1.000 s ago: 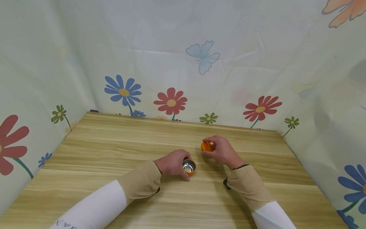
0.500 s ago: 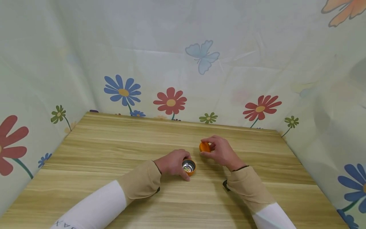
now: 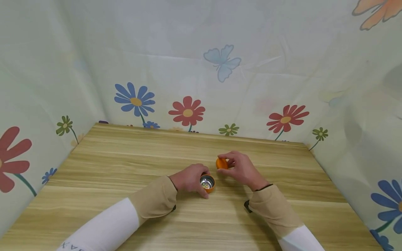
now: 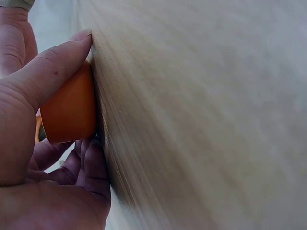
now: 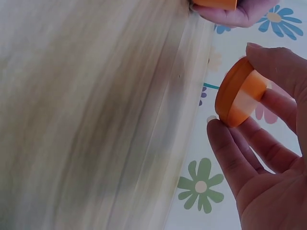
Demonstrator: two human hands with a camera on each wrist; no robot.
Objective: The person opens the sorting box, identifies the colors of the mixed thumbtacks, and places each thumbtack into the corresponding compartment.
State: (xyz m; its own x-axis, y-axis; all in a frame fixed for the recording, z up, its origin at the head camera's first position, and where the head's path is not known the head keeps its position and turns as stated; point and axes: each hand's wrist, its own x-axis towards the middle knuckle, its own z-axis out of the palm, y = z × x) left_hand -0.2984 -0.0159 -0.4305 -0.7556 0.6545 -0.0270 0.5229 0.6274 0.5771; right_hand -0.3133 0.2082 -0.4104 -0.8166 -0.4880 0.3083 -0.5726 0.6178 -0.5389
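Observation:
On the wood-grain table, my left hand [image 3: 191, 178] holds a small round orange container [image 3: 209, 190] by its sides. The container stands upright with its top uncovered, and several small ring shapes show against its shiny silver inside. Its smooth orange wall [image 4: 72, 108] fills the grip between thumb and fingers in the left wrist view. Just behind and to the right, my right hand [image 3: 242, 169] pinches an orange round cap [image 3: 221, 164] between thumb and fingertips. The cap [image 5: 240, 93] is tilted on edge, off the table and apart from the container.
Bare wood-grain tabletop [image 3: 138, 157] spreads around both hands. A pale cloth [image 3: 169, 69] printed with flowers and a butterfly hangs along the table's back and sides.
My right hand has shifted slightly left and nearer to me with the cap, bringing it closer to the container. The left hand and container have stayed in place.

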